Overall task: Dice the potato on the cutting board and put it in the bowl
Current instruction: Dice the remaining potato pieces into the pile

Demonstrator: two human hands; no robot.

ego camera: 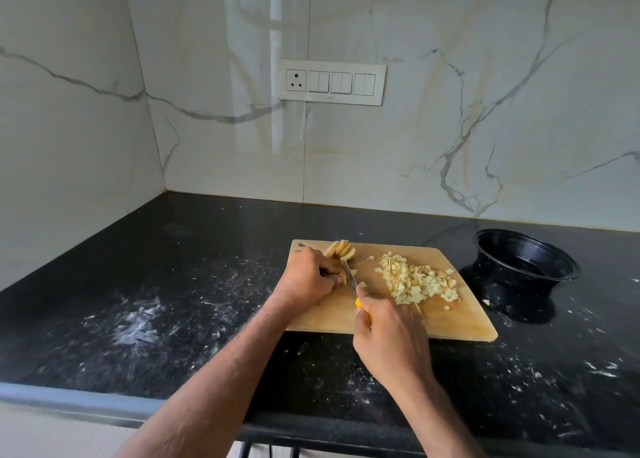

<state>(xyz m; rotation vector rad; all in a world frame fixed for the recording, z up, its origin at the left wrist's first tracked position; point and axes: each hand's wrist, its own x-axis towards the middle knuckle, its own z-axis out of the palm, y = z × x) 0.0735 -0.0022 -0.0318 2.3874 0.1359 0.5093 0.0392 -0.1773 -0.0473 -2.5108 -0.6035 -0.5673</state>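
On the left half of the cutting board (450,322) the two hands meet over the last of the potato. The left hand (308,277) has its fingers curled down on a small stack of potato strips (343,279), pinning them to the wood. The right hand (388,333) is wrapped round the yellow handle of a knife (350,277), whose blade runs away from the person and sits just to the right of the left fingertips, touching or nearly touching the held strips; whether the edge is into them I cannot tell.

Just beyond the left hand, near the board's far left corner, lies a fan of uncut potato slices (341,249). To the right of the blade, well clear of both hands, a heap of diced potato (420,281) covers the right-centre of the board, with a few stray cubes between heap and knife.

Further right, off the board on the dark speckled desk (156,302), stands the black bowl (526,260), which seems to hold no potato. By my judgement most of the dicing is done: the held strips and the fanned slices remain, and the whole transfer to the bowl is not yet begun. One or two pale bits lie on the desk near the bowl.
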